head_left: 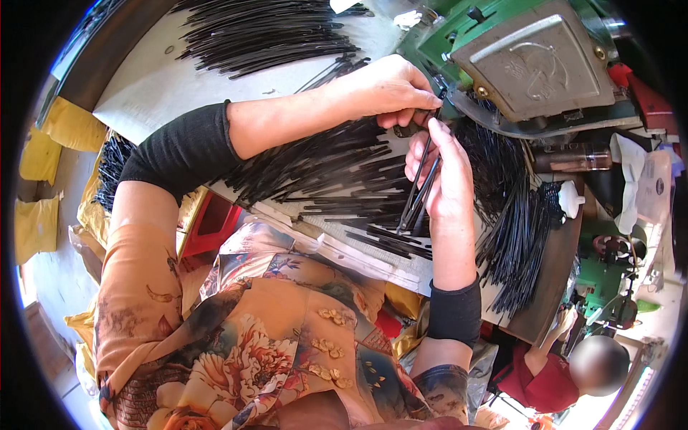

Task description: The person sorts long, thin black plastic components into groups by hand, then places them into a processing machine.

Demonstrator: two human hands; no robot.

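My left hand (401, 89) reaches across from the left to the front of a green machine (459, 36), its fingers pinched at the upper end of thin black rods. Just below it, my right hand (448, 161) is closed around a few thin black rods (412, 204), which slant down past my palm toward the tabletop. Both sets of fingertips nearly meet under the machine's grey cover plate (534, 61). Exactly where the rod ends sit is hidden by my fingers. More loose black rods (330, 172) lie spread on the table beneath my forearms.
Another pile of black rods (258, 36) lies at the far left of the pale table (143, 82). A thick bundle of rods (512, 244) hangs over the right edge. A person in red (537, 380) sits at the lower right near another green machine (598, 279). A red crate (211, 226) stands below the table.
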